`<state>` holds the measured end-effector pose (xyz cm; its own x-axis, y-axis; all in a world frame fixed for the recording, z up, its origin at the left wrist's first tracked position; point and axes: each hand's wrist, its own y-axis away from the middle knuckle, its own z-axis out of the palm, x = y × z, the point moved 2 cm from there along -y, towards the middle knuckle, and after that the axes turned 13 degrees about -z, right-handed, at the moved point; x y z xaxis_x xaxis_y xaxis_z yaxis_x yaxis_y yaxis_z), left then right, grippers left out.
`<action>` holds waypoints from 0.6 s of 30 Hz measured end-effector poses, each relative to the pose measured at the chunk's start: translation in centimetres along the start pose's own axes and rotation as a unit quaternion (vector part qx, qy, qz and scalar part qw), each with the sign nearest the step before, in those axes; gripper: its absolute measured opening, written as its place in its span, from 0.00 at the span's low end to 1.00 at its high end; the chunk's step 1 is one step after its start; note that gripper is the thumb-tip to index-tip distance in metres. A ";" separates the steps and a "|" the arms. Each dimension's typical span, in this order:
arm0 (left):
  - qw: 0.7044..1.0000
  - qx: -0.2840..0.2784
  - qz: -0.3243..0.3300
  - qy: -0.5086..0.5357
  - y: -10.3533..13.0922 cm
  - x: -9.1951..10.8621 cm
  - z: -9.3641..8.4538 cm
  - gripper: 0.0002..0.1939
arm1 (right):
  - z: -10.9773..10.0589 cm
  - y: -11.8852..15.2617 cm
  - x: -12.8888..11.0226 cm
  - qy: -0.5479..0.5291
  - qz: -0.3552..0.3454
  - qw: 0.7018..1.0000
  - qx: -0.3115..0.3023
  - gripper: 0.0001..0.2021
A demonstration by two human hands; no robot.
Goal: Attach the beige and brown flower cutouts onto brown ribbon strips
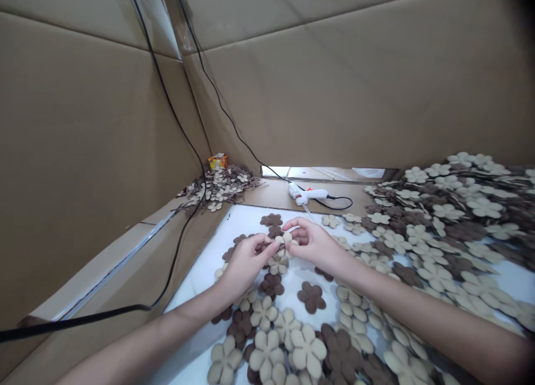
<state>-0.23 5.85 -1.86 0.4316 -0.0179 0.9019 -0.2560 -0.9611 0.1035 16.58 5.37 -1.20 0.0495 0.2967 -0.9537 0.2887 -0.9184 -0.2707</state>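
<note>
Between my two hands is a small cream flower cutout (pixel 286 238), held above the white board. My left hand (pixel 249 257) pinches its left side between thumb and fingers. On the other side my right hand (pixel 311 241) grips it with the fingers curled and the thumb beneath. Directly under the hands lies another cream flower (pixel 277 264), with a brown flower (pixel 272 284) just in front of it. A lone brown flower (pixel 311 297) rests on the board below my right hand. Parts of the held flower are covered by my fingers.
A white glue gun (pixel 307 194) lies beyond the board, with a black cord. Cream and brown flowers (pixel 437 229) are heaped at right; smaller flowers with stems (pixel 223 184) pile up at back left, beside an orange packet (pixel 218 161). A black cable (pixel 179 245) hangs at left. Cardboard walls (pixel 334 95) surround everything.
</note>
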 end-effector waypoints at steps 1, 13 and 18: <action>1.000 0.010 0.006 -0.019 0.1 0.0 0.0 0.16 | 0.0 0.0 0.0 0.000 0.001 1.000 0.000 0.17; 0.995 0.027 0.034 -0.090 0.8 0.9 0.1 0.15 | 0.3 -0.1 0.0 -0.028 0.004 1.000 -0.009 0.17; 0.996 0.029 0.049 -0.066 0.6 0.8 0.0 0.16 | 0.3 0.0 -0.8 -0.030 0.017 0.999 -0.004 0.16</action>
<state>0.01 5.21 -1.07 0.5186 -0.1457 0.8425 -0.2539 -0.9672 -0.0111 16.23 5.04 -0.51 0.0027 0.2491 -0.9685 0.2950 -0.9256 -0.2372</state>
